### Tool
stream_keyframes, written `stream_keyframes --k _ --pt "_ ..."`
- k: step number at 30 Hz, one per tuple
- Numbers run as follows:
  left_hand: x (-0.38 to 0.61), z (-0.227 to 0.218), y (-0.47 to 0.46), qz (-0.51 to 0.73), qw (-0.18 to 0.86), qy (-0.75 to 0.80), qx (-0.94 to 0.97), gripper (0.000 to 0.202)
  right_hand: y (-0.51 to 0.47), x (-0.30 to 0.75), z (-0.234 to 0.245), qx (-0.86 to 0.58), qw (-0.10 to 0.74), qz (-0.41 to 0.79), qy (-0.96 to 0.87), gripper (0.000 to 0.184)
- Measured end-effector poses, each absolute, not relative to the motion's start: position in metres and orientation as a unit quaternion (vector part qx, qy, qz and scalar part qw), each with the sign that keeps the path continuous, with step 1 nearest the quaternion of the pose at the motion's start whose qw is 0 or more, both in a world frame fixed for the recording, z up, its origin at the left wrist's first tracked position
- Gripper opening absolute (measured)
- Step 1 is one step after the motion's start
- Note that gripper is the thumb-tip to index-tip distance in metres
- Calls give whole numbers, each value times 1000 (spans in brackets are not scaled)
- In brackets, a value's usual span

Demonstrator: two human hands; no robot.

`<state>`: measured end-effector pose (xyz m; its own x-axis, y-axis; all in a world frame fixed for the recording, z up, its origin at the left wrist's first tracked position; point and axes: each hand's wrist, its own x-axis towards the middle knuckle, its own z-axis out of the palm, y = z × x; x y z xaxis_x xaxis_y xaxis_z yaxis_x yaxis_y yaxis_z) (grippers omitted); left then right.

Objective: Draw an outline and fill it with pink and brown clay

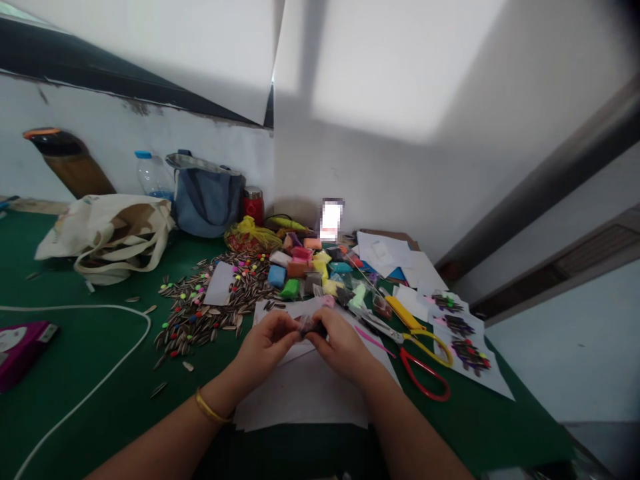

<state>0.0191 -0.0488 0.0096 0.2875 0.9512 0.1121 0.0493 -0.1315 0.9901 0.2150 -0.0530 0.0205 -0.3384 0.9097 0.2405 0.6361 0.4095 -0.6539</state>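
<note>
My left hand (270, 341) and my right hand (339, 343) meet over white paper sheets (310, 393). Between their fingertips is a small dark lump in clear plastic wrap (307, 325), partly hidden by the fingers; both hands pinch it. A gold bangle (207, 408) circles my left wrist. Just beyond the hands lie wrapped blocks of coloured modelling clay, among them a blue block (277, 276) and a green block (290, 289). To the left spreads a pile of striped sunflower seeds (245, 287) mixed with small bright balls.
Right of the paper lie scissors (425, 347) with yellow and red handles and a yellow utility knife (404, 312). Seed figures rest on white sheets (493, 367) at the far right. A white cable (117, 363), cloth bags (207, 200) and bottles (150, 177) occupy the left and back.
</note>
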Motion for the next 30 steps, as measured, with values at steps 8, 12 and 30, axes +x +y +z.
stream_keyframes --k 8,12,30 --pt "17 7 -43 438 528 409 602 13 -55 213 22 -460 312 250 -793 35" --pt "18 7 -41 432 550 424 575 17 -53 213 17 -460 314 205 -805 31" --pt "15 0 -37 367 503 445 644 24 -50 216 9 -426 302 171 -835 16"
